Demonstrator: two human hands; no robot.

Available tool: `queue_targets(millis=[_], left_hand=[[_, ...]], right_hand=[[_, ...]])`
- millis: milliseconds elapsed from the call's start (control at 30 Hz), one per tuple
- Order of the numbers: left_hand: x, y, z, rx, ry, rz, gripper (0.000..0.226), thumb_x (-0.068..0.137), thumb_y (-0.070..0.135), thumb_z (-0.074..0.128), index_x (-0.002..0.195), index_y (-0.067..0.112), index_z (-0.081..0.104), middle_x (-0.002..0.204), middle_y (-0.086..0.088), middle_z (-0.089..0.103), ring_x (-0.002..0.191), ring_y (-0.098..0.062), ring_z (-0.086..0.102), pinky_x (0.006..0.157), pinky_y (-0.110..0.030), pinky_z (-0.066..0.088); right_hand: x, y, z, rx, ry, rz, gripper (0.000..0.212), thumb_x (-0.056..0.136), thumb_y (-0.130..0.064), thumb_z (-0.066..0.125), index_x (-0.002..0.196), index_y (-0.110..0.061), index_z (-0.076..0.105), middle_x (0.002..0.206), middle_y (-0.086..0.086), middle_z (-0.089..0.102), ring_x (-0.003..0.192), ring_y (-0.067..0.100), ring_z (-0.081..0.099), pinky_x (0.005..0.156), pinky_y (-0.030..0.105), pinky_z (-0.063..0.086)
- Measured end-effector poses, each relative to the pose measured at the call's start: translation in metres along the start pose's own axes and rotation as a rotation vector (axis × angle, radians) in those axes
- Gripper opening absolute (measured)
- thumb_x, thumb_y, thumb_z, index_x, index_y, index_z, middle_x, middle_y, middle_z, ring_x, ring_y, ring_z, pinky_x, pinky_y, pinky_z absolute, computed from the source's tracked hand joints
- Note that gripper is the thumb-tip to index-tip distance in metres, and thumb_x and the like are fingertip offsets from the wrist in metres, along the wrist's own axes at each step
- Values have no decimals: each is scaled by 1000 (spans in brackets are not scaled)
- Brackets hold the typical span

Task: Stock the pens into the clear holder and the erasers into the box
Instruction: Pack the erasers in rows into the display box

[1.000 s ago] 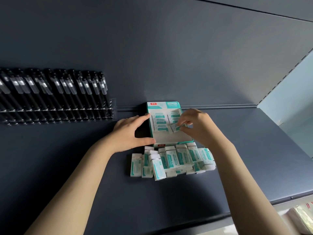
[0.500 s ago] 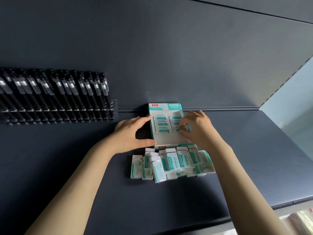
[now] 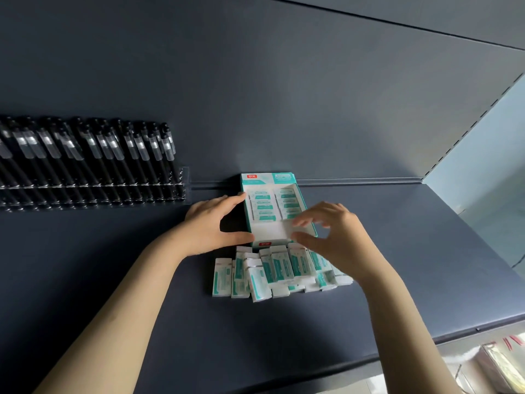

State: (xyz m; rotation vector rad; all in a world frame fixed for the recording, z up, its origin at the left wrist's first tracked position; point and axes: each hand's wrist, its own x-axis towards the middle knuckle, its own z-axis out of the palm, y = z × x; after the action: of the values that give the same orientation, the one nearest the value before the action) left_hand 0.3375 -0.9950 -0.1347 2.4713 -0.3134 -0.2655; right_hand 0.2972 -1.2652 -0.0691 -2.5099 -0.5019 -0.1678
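Eraser [image 3: 287,213] delivered, the right hand [image 3: 335,240] leaves the box [image 3: 284,177], fingers spread and empty, free for another; the left hand [image 3: 210,226], fingers straight, braces it.

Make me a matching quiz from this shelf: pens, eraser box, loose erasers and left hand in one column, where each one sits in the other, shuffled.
Column one:
1. pens
2. box
3. loose erasers
4. left hand

Column two:
a. piled in front of the box
b. touching the box's left side
c. standing in the clear holder, far left
d. against the shelf's back rail, partly filled

Pairs: 1-c, 2-d, 3-a, 4-b
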Motion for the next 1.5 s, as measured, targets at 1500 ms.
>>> queue_targets(millis=[1500], left_hand=[[-17,29,-11,7,-14,-37,89,78,66,63,151,49,14,162,5,18,148,-11,2,114,-29,4]], right_hand=[[42,-7,28,118,-194,130,14,80,-12,78,89,-23,75,91,-10,67,77,5,67,73,19,55]])
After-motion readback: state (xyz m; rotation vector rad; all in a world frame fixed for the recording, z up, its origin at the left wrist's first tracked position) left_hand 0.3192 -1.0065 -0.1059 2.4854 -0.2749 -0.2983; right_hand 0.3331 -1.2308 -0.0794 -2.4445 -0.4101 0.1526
